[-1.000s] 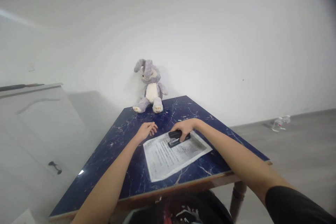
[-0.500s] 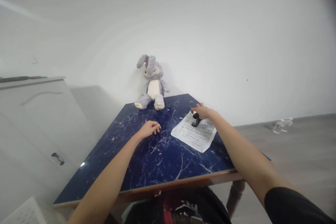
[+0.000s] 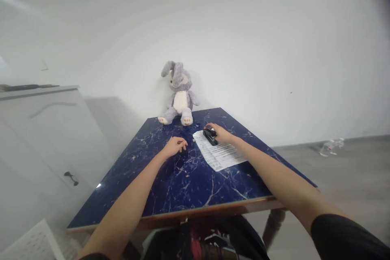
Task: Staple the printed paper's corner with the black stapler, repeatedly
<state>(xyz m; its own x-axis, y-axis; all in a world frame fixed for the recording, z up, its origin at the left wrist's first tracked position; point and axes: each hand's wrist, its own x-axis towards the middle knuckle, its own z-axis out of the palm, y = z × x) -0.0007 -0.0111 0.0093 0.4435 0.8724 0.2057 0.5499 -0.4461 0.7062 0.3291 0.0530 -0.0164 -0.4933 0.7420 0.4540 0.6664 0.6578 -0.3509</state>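
Note:
A black stapler (image 3: 210, 136) is over the upper part of a printed sheet of paper (image 3: 219, 161), right of the table's middle. My right hand (image 3: 219, 132) grips the stapler from its right side, with fingers over its far end. Whether the paper's edge sits between the stapler's jaws I cannot tell. Part of the sheet is covered by my right hand and forearm. My left hand (image 3: 176, 146) rests on the table left of the paper, apart from it, its fingers loosely bent and holding nothing.
A grey plush rabbit (image 3: 180, 99) sits on the far edge of the dark blue marbled table (image 3: 183, 187), against the wall. At the left stands a white cabinet (image 3: 45, 142). A clear plastic item (image 3: 330, 147) lies on the floor to the right.
My right hand and the stapler have moved left across the sheet, and the stapler has turned. The paper has shifted left and rotated. My left hand has stayed nearly in place.

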